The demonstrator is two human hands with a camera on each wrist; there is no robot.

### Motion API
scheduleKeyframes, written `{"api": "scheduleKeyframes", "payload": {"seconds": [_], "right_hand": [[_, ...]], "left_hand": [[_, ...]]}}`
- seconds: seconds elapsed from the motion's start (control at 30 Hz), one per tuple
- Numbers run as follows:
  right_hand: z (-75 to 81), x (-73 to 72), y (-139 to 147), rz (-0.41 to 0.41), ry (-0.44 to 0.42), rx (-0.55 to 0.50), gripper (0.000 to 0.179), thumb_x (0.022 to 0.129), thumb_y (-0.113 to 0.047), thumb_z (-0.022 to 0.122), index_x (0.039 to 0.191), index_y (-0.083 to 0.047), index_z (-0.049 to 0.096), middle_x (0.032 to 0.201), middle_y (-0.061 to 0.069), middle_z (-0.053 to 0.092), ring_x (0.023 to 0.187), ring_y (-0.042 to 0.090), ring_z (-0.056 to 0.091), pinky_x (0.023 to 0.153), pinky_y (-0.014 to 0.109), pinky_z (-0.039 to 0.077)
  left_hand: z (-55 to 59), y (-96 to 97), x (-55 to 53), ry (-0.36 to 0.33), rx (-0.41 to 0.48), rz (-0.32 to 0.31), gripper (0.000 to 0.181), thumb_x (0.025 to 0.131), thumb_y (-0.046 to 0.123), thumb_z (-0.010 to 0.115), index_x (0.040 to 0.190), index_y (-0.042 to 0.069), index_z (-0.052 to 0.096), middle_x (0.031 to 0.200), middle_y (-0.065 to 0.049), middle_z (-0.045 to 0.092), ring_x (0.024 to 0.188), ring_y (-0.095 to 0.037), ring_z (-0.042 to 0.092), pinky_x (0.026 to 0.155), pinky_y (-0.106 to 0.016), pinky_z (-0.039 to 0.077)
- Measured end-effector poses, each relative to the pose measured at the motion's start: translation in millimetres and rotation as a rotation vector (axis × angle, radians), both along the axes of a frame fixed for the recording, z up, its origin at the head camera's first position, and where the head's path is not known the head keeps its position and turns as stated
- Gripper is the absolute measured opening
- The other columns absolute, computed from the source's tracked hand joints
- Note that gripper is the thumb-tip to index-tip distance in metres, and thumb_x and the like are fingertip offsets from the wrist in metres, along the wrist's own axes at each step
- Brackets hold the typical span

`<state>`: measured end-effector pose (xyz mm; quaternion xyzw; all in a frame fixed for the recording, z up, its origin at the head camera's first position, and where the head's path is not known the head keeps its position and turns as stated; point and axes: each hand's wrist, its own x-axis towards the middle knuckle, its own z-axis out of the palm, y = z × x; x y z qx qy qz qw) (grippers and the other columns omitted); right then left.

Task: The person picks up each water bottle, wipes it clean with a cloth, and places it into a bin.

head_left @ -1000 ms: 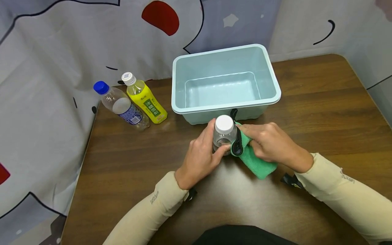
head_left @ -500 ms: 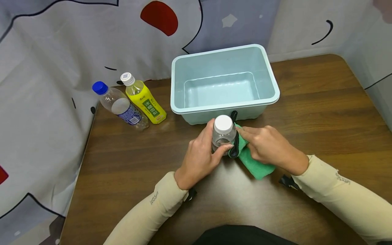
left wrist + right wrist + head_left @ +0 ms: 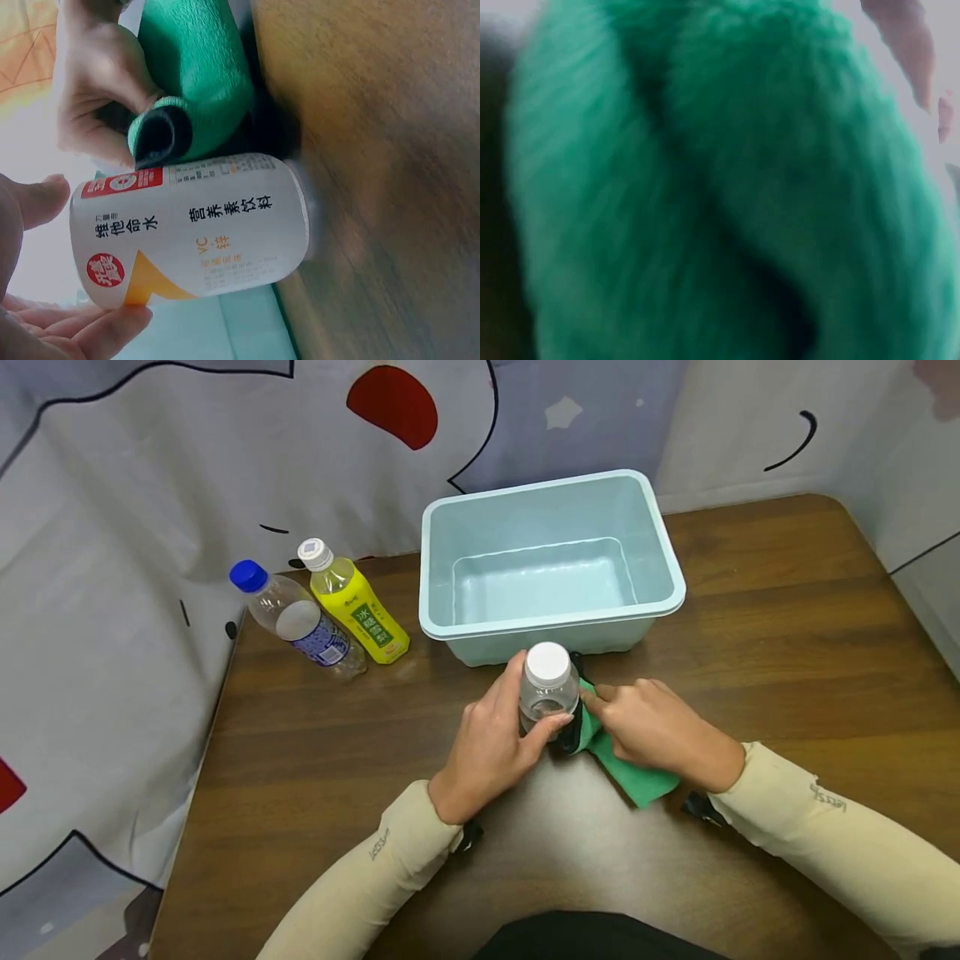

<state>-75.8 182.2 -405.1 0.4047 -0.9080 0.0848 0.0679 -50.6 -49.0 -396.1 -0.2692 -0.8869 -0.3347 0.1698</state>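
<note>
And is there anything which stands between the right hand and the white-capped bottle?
Yes: the black-edged green cloth, held by the right hand, lies between it and the white-capped bottle. The left hand grips the bottle from the other side.

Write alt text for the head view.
A person's left hand holds a clear, white-capped bottle upright on a wooden table while the right hand holds a green cloth against its side. Beyond sits an open pale blue bin; to its left are a blue-capped bottle and a yellow-labelled bottle.
</note>
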Motion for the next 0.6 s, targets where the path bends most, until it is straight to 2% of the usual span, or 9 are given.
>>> {"api": "scheduleKeyframes", "payload": {"seconds": [0.07,0.13,0.2,0.3,0.37,0.43,0.5,0.6], "right_hand": [[5.4,-1.0,3,-0.001,-0.035,0.026,0.052,0.071,0.007,0.069,0.122,-0.002,0.073,0.088,0.01,0.074,0.05,0.024,0.059,0.046,0.045,0.049],[13.7,-2.1,9,-0.004,-0.075,-0.004,0.051,0.073,0.007,0.068,0.122,-0.004,0.075,0.095,0.01,0.078,0.057,0.024,0.065,0.049,0.045,0.053],[22.6,-2.5,16,0.0,-0.102,-0.076,0.052,0.075,0.009,0.065,0.122,-0.008,0.076,0.105,0.009,0.08,0.063,0.019,0.069,0.053,0.042,0.055],[35.6,-2.5,27,0.018,-0.111,-0.243,0.058,0.075,0.013,0.062,0.126,-0.011,0.076,0.116,0.009,0.08,0.064,0.009,0.063,0.054,0.029,0.051],[42.5,-2.2,31,0.034,-0.09,-0.34,0.061,0.075,0.014,0.062,0.127,-0.013,0.076,0.115,0.007,0.08,0.064,0.005,0.058,0.055,0.022,0.046],[48.2,-2.3,33,0.045,-0.059,-0.428,0.062,0.074,0.015,0.064,0.128,-0.013,0.075,0.115,0.006,0.08,0.067,0.006,0.061,0.056,0.019,0.045],[52.0,-2.4,33,0.049,-0.023,-0.502,0.061,0.074,0.014,0.066,0.128,-0.013,0.075,0.115,0.006,0.08,0.076,0.009,0.07,0.061,0.016,0.048],[53.0,-3.5,28,0.059,0.022,-0.595,0.059,0.076,0.014,0.066,0.129,-0.012,0.075,0.119,0.007,0.079,0.092,0.015,0.077,0.071,0.015,0.053]], "left_hand": [[-0.4,-0.3,-1.0,-0.02,0.005,-0.01,0.08,0.09,0.031,0.084,0.145,-0.008,0.041,0.123,-0.022,0.069,0.108,-0.03,0.074,0.089,-0.042,0.064],[0.8,-1.6,-2.6,-0.046,0.014,-0.032,0.079,0.089,0.029,0.085,0.143,-0.007,0.04,0.124,-0.022,0.07,0.109,-0.029,0.074,0.09,-0.042,0.064],[2.5,-3.5,-4.7,-0.075,0.022,-0.064,0.077,0.088,0.028,0.085,0.14,-0.006,0.04,0.125,-0.021,0.07,0.111,-0.028,0.073,0.093,-0.04,0.062],[5.6,-6.2,-8.6,-0.107,0.026,-0.12,0.073,0.089,0.026,0.085,0.138,-0.004,0.039,0.128,-0.019,0.069,0.116,-0.026,0.071,0.098,-0.038,0.06],[7.1,-7.8,-11.2,-0.127,0.028,-0.155,0.073,0.09,0.025,0.084,0.139,-0.004,0.039,0.13,-0.018,0.068,0.119,-0.025,0.07,0.102,-0.037,0.059],[9.1,-9.3,-13.5,-0.147,0.029,-0.188,0.072,0.09,0.024,0.084,0.14,-0.004,0.039,0.132,-0.018,0.067,0.121,-0.025,0.069,0.104,-0.035,0.058],[10.4,-11.0,-15.8,-0.164,0.025,-0.211,0.073,0.089,0.024,0.084,0.14,-0.004,0.039,0.131,-0.017,0.067,0.12,-0.024,0.069,0.104,-0.034,0.058],[13.7,-13.5,-18.1,-0.166,0.001,-0.209,0.074,0.088,0.026,0.085,0.142,-0.001,0.044,0.132,-0.014,0.067,0.12,-0.022,0.068,0.103,-0.034,0.057]]}}
